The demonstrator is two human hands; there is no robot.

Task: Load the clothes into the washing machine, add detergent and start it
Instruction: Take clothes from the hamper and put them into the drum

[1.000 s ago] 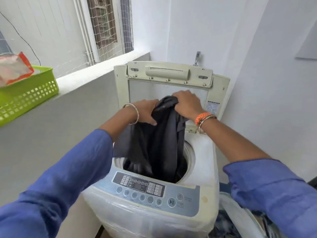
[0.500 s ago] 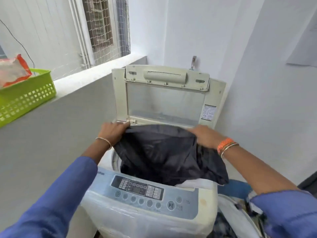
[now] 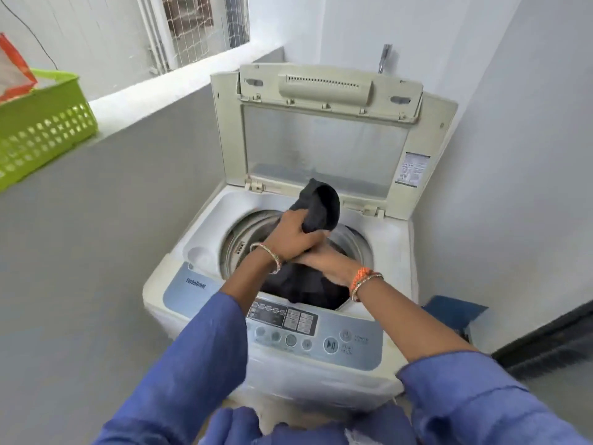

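Note:
A white top-loading washing machine (image 3: 390,239) stands in front of me with its lid (image 3: 324,146) raised upright. A dark grey garment (image 3: 319,205) fills the drum opening, and one bunched end of it sticks up above the rim. My left hand (image 3: 293,237) is closed around that bunched end. My right hand (image 3: 327,263) presses on the cloth just below, partly under the left wrist. The blue control panel (image 3: 321,332) with its buttons faces me at the front edge.
A green plastic basket (image 3: 41,130) holding a red-and-white packet (image 3: 12,75) sits on the grey ledge at left. A tap (image 3: 385,56) sticks out behind the lid. A blue object (image 3: 455,311) lies on the floor right of the machine.
The garment was spread wide over the machine's top; it has dropped into the drum. Both hands have come together over the opening, bunching its upper end.

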